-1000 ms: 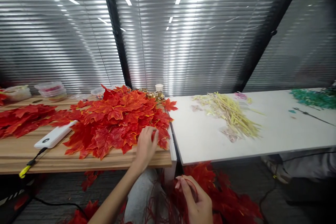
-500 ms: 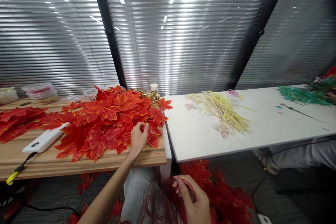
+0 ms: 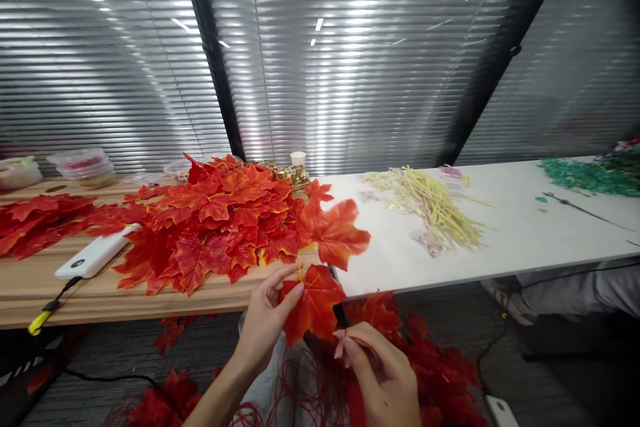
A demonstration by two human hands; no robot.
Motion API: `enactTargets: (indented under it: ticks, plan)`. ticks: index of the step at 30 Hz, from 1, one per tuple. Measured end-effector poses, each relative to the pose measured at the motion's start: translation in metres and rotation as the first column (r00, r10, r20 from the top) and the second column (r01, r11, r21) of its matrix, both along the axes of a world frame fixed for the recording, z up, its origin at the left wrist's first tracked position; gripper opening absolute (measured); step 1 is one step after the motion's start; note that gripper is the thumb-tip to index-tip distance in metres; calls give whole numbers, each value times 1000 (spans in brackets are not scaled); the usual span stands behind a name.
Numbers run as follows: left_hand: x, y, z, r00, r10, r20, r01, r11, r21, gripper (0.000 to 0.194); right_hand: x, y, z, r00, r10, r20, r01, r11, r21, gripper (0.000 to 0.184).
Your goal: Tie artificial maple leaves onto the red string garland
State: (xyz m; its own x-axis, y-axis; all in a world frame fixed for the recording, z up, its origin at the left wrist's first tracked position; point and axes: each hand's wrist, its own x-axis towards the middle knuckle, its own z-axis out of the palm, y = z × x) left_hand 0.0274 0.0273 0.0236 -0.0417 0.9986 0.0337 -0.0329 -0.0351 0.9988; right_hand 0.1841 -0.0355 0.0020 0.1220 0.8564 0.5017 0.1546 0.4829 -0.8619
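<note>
A sprig of red-orange maple leaves [image 3: 323, 260] is pinched between the thumb and fingers of the left hand [image 3: 265, 320], which is raised just in front of the table edge; the fingers are closed on the yellow stem where the leaves join. Two leaves are seen on the sprig, one hanging down beside the hand and one lifted above it, over the gap between the two tables. The right hand [image 3: 385, 373] is held lower and nearer the camera, its fingers curled around a thin red strand [image 3: 357, 343] (a wire or vine stem, it cannot be told which). The two hands are close together but not touching.

Below them, a heap of red leaves and thin red stems [image 3: 425, 373] is spread over the lap and floor. Beyond the left hand, a large pile of maple leaves [image 3: 220, 220] is laid on the wooden table [image 3: 100, 293], with a white power bank [image 3: 93, 257] and its yellow-tipped cable [image 3: 40, 321] to its left. Clear plastic tubs [image 3: 83, 167] are set at the back of that table, and a small paper cup [image 3: 298, 158] stands by the blinds. On the adjoining white table [image 3: 525, 240], a bundle of pale yellow stems [image 3: 435, 203] is scattered, and green foliage [image 3: 590, 177] is piled at the far right. Someone's legs [image 3: 585, 290] are partly seen under that table.
</note>
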Motion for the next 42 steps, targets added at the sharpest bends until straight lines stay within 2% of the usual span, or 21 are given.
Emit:
enactTargets:
  ticks: [5,11,15,21,26,29,42]
  plan:
    - [10,-29,7,985,-169,46,171,984,-47,34,-5,2,24,995,-86,52,82,994,77,16]
    - [15,-43,10,955,-273,118,276,961,-12,29,-8,6,23,988,-142,61,139,989,52,15]
    - [17,-43,11,958,-252,138,258,966,-21,20,-5,5,21,988,-132,74,127,990,65,17]
    - [18,-42,8,975,-209,81,205,977,53,15,0,5,18,984,-46,170,30,995,94,18]
    - [16,-41,2,990,-140,-6,140,986,93,16,5,5,13,924,-96,370,11,974,226,21]
    - [15,-43,2,989,-140,-42,144,984,107,14,6,5,12,890,-129,438,15,967,254,21]
    - [14,-43,9,986,-130,-101,142,983,120,10,6,4,13,860,-144,490,9,964,267,23]
